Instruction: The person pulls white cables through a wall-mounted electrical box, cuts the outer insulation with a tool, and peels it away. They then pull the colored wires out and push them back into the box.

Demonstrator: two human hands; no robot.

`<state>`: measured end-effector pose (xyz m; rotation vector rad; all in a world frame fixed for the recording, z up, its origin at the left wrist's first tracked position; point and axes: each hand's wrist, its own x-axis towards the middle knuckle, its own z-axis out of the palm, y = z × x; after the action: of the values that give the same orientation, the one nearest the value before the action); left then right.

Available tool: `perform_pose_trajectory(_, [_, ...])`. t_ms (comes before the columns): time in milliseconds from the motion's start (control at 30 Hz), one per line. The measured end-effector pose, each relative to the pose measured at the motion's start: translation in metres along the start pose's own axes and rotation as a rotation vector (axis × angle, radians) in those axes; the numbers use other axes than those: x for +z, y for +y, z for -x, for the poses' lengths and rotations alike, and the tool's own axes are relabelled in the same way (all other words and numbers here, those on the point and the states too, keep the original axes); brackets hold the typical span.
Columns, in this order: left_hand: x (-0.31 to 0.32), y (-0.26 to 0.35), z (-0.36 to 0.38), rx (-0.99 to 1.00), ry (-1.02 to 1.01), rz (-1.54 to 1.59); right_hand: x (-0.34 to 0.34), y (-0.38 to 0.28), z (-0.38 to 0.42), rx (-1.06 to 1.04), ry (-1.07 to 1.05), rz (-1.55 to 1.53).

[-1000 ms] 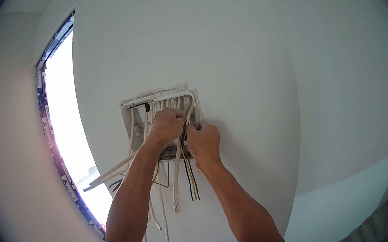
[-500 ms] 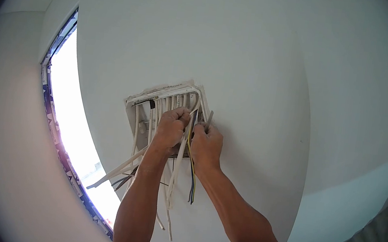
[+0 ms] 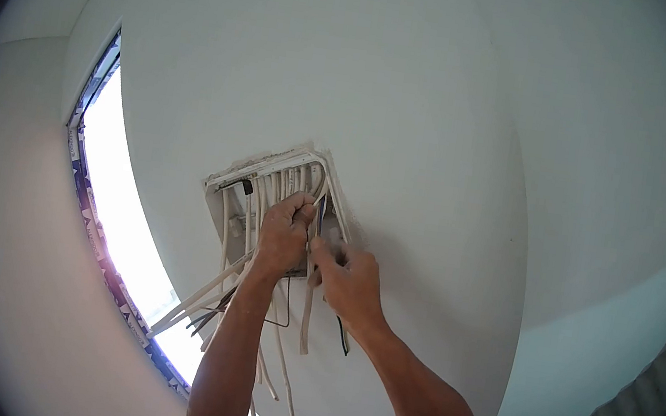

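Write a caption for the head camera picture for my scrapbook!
Left hand and right hand among pale cables at a box set in the wall.

Head-worn camera, facing the wall box (image 3: 264, 167).
Looks forward from within arm's reach of the box; view centre falls near the box's right side.
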<state>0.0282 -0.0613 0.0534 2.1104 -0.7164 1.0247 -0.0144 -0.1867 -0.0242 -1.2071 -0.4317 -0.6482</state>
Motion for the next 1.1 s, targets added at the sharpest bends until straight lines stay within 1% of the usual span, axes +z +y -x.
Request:
perform_pose_trajectory(33, [0.0, 0.004, 0.002, 0.03, 0.016, -0.061, -0.003, 0.0, 0.002, 0.075, -0.134, -0.101])
perform_pose_trajectory(67, [0.001, 0.003, 0.003, 0.029, 0.017, -0.06, -0.007, -0.002, 0.002, 0.076, -0.135, -0.099])
perform_pose_trajectory(133, [-0.001, 0.001, 0.004, 0.074, -0.075, 0.061, -0.012, -0.006, 0.001, 0.166, -0.182, -0.234])
perform_pose_trajectory(167, [-0.003, 0.003, 0.004, 0.074, -0.075, 0.059, -0.014, -0.011, 0.001, 0.166, -0.183, -0.236])
perform_pose_trajectory(233, [-0.008, 0.013, 0.002, 0.019, -0.144, 0.023, -0.019, -0.022, 0.002, 0.226, -0.205, -0.288])
perform_pose_trajectory(267, [-0.008, 0.015, 0.0, 0.022, -0.142, 0.023, -0.021, -0.026, 0.001, 0.222, -0.206, -0.287])
perform_pose_trajectory(333, [-0.008, 0.02, -0.005, -0.011, -0.134, -0.072, -0.024, -0.033, 0.0, 0.241, -0.235, -0.355])
perform_pose_trajectory(367, [-0.008, 0.023, -0.007, -0.01, -0.128, -0.073, -0.026, -0.036, -0.001, 0.237, -0.24, -0.353])
perform_pose_trajectory(433, [-0.007, 0.032, -0.009, 0.029, -0.088, -0.377, -0.026, -0.042, -0.001, 0.265, -0.257, -0.37])
perform_pose_trajectory(467, [-0.007, 0.036, -0.01, 0.027, -0.082, -0.381, -0.027, -0.044, 0.0, 0.264, -0.264, -0.37])
perform_pose_trajectory(533, [-0.006, 0.041, -0.012, -0.007, -0.137, -0.579, -0.027, -0.048, 0.001, 0.291, -0.253, -0.391])
perform_pose_trajectory(567, [-0.006, 0.043, -0.013, -0.006, -0.134, -0.579, -0.026, -0.049, 0.001, 0.29, -0.255, -0.391])
perform_pose_trajectory(633, [-0.005, 0.044, -0.013, -0.048, -0.156, -0.715, -0.025, -0.051, 0.0, 0.281, -0.241, -0.362])
perform_pose_trajectory(667, [-0.004, 0.037, -0.015, -0.051, -0.155, -0.715, -0.024, -0.052, 0.0, 0.283, -0.244, -0.361])
perform_pose_trajectory(733, [-0.001, 0.02, -0.021, 0.07, -0.023, -0.788, -0.024, -0.054, -0.003, 0.251, -0.274, -0.349])
perform_pose_trajectory(867, [0.001, 0.017, -0.036, 0.079, -0.051, -0.826, -0.032, -0.063, -0.007, 0.268, -0.245, -0.356])
perform_pose_trajectory(933, [0.0, 0.018, -0.041, 0.123, -0.088, -0.872, -0.04, -0.066, -0.011, 0.266, -0.253, -0.349])
perform_pose_trajectory(1067, [-0.002, 0.013, -0.045, 0.146, -0.102, -0.839, -0.043, -0.06, -0.01, 0.277, -0.239, -0.306])
perform_pose_trajectory(1100, [-0.002, 0.014, -0.044, 0.142, -0.1, -0.845, -0.042, -0.058, -0.009, 0.264, -0.285, -0.26])
